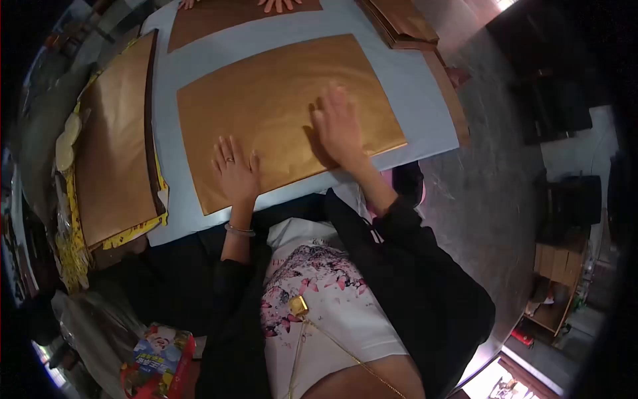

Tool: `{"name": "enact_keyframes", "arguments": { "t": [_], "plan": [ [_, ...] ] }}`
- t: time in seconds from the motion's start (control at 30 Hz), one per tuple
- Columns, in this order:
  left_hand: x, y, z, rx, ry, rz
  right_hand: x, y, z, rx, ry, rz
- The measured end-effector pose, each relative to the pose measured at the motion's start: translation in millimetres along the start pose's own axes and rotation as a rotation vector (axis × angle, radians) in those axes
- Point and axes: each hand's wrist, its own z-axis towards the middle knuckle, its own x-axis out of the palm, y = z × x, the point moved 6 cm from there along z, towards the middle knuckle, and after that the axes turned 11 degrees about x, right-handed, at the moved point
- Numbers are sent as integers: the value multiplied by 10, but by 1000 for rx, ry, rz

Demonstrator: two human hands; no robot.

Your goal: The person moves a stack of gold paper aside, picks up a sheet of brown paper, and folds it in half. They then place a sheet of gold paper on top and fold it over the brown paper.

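Note:
A large golden-brown paper sheet lies flat on the pale blue table cover in front of me. My left hand rests on its near left part, fingers spread, a ring on one finger and a bracelet at the wrist. Over the right half of the sheet is my right hand, its fingers stretched out and blurred by motion. A shadow falls on the paper beside it. Both hands hold nothing.
Across the table, another person's hands lie on a second brown sheet. A stack of brown paper on yellow wrapping stands at the left. More folded brown paper sits at the far right corner. A colourful bag is at lower left.

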Motion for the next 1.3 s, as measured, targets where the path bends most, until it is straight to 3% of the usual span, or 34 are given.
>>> {"name": "enact_keyframes", "arguments": {
  "t": [0.03, 0.07, 0.13, 0.23, 0.3, 0.43, 0.57, 0.63, 0.9, 1.0, 1.13, 1.2, 1.3],
  "plan": [
    [13, 14, -6, -20, 16, -1, 69, 471, -104, -140, 164, -9],
    [35, 25, -27, -32, 39, -28, 197, 762, -178, -145, 302, 294],
    [30, 7, -56, 17, 43, -23, 383, 1223, -406, -245, 342, 474],
    [66, 34, -61, 30, 59, -15, 419, 1293, -452, -187, 391, 576],
    [91, 82, -43, -27, 89, -4, 415, 1060, -488, -175, 450, 596],
    [51, 28, -11, -57, 77, 9, 251, 134, -423, -55, 249, 244],
    [6, -4, 1, -44, 50, 14, 31, -1125, -428, 312, 118, 166],
    [8, -4, -10, -49, 47, 8, -76, -1501, -456, 389, 78, 124],
    [4, 36, -30, -42, 9, -13, -23, -1552, -481, 246, 54, -50],
    [-48, 12, -19, -71, -32, -84, -142, -1365, -467, 224, 18, -265],
    [-138, -4, 9, -98, 27, -161, -90, -1324, -568, 124, 51, -123],
    [-55, 14, -39, -75, -77, -134, 92, -1504, -612, 148, 90, -257],
    [-48, 41, -46, -124, -47, -105, -14, -1376, -558, 225, 87, -150]
  ]
}}
